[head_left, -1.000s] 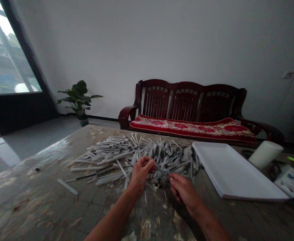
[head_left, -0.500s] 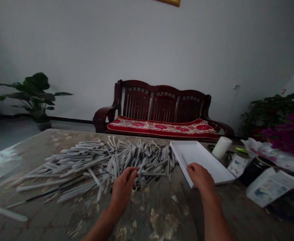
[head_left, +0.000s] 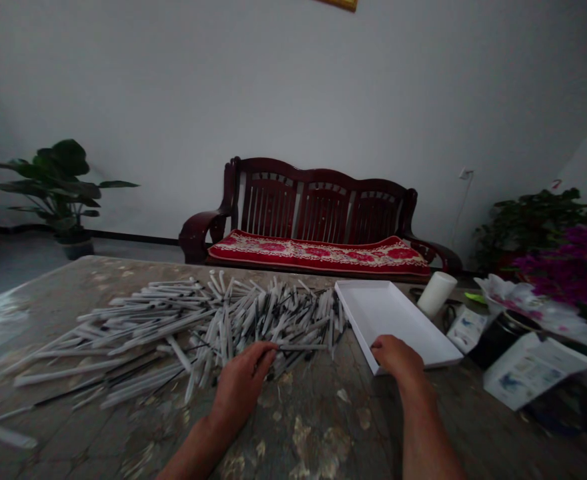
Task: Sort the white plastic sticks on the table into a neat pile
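A large heap of slim whitish pens [head_left: 158,310], some with dark parts, is spread over the table. My left hand [head_left: 243,377] is at the heap's near side, its thumb and forefinger closed at the left end of one pen [head_left: 302,347] that lies sideways. Farther right, my right hand [head_left: 398,357] is over the near left corner of a shallow white tray [head_left: 408,317]. Its fingers are curled in, and whatever may be between them is hidden. The tray's visible floor is plain white.
Right of the tray stand a white roll [head_left: 437,294], printed paper boxes [head_left: 516,377], a dark round container [head_left: 506,337] and a petal-shaped dish [head_left: 538,310]. One stray pen [head_left: 3,433] lies at the table's left. A wooden bench [head_left: 318,207] is behind the table.
My left hand has come down to the end of the sideways pen. My right hand stays by the tray's corner, and a faint thin line above its fingers is gone. The view has shifted slightly.
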The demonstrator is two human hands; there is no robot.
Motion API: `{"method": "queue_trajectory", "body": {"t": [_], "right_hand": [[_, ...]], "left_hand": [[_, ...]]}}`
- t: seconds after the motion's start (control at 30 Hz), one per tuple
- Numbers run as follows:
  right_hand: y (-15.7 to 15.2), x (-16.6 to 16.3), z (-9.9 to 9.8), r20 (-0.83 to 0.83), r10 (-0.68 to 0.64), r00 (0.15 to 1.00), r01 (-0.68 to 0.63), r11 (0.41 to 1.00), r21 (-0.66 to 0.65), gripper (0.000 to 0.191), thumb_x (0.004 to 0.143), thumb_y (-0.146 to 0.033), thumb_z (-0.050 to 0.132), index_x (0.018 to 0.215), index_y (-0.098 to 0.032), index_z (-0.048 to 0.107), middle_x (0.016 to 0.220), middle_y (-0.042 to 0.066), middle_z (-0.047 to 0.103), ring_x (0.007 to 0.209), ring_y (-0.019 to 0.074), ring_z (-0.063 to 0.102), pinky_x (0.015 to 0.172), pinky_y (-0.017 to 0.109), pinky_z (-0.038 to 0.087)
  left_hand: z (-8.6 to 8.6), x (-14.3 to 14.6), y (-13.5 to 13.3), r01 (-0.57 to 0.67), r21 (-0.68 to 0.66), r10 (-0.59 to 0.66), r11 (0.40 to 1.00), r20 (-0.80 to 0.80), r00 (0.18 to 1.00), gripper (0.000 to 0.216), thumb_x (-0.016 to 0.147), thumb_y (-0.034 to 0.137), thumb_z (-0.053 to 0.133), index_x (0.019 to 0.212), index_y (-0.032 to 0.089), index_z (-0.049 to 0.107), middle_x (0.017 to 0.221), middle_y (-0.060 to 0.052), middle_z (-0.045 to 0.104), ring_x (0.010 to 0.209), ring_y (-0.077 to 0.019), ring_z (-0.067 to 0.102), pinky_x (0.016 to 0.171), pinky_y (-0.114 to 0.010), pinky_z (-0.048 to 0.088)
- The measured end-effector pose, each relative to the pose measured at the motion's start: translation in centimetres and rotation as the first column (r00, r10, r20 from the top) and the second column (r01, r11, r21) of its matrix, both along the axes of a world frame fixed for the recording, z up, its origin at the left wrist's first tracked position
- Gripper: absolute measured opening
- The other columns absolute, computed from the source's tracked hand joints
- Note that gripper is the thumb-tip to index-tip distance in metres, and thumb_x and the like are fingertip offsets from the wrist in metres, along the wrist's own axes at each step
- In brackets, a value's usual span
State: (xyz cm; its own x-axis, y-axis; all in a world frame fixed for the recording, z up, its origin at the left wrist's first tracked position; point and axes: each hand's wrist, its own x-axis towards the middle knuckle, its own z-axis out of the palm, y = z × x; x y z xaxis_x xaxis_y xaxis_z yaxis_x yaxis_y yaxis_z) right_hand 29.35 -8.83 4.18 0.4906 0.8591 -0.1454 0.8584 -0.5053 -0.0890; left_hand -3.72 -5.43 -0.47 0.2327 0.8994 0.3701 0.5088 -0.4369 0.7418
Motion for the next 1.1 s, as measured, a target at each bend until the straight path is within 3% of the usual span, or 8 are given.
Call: {"method": "queue_trajectory", "body": {"t": [0.13,0.27,0.4,0.53,0.67,1.1], "right_hand": [[-0.3,-0.4,0.8,0.035,0.013,0.999,-0.014,1.0,0.018,0.028,0.088,-0.032,0.049,0.092,-0.025,0.076,0.102,0.009,0.075,0.096,0.0243,0.069,0.072,0.03,0.043],[-0.1,-3.2,1.9,0.137,-0.026,0.99,-0.004,0.976,0.216,0.031,0.094,-0.034,0.042,0.1,-0.026,0.072,0.1,0.009,0.075,0.094,0.0235,0.069,0.07,0.029,0.042],[0.7,-8.0,1.1,0.004,0.115,0.993,-0.11,0.943,0.313,0.024,0.093,-0.032,0.048,0.105,-0.028,0.068,0.104,0.003,0.074,0.096,0.0195,0.069,0.069,0.025,0.042],[1.9,-11.0,-0.9,0.062,0.167,0.984,-0.178,0.944,0.278,0.024,0.093,-0.029,0.051,0.11,-0.019,0.064,0.112,0.01,0.07,0.103,0.0218,0.067,0.076,0.026,0.044],[2.5,-11.1,-2.0,0.087,0.157,0.984,-0.172,0.966,0.195,0.026,0.093,-0.028,0.051,0.114,-0.016,0.06,0.113,0.013,0.069,0.104,0.0243,0.067,0.078,0.029,0.047],[2.2,-8.8,-1.9,0.056,0.164,0.985,-0.168,0.983,0.078,0.029,0.088,-0.016,0.046,0.113,-0.016,0.061,0.11,0.017,0.07,0.104,0.0262,0.067,0.082,0.031,0.046]], "left_hand": [[-0.2,0.2,0.0,0.023,0.11,-0.011,0.994,-0.111,0.994,0.025,0.093,0.034,0.048,0.096,0.026,0.071,0.095,-0.001,0.076,0.088,-0.0192,0.071,0.078,-0.027,0.051],[-0.3,0.4,-0.2,0.049,0.214,-0.009,0.976,-0.182,0.983,0.023,0.094,0.031,0.049,0.096,0.026,0.071,0.093,-0.001,0.075,0.086,-0.0186,0.071,0.078,-0.027,0.052],[-0.4,0.5,-0.5,0.083,0.28,-0.016,0.956,-0.231,0.973,0.022,0.094,0.028,0.049,0.094,0.025,0.071,0.087,-0.001,0.075,0.081,-0.0183,0.071,0.074,-0.027,0.052],[-0.5,0.4,-0.8,0.095,0.307,-0.019,0.947,-0.241,0.97,0.021,0.094,0.026,0.049,0.094,0.025,0.071,0.086,-0.001,0.075,0.081,-0.0182,0.07,0.074,-0.027,0.052],[-0.4,0.3,-0.9,0.08,0.28,-0.007,0.957,-0.251,0.968,0.022,0.095,0.025,0.049,0.096,0.025,0.07,0.09,-0.001,0.075,0.084,-0.0175,0.07,0.076,-0.026,0.051],[0.0,0.5,-0.6,0.09,0.194,-0.001,0.977,-0.416,0.909,0.021,0.093,0.023,0.05,0.091,0.024,0.071,0.086,-0.004,0.073,0.085,-0.0201,0.066,0.078,-0.029,0.047]]}}
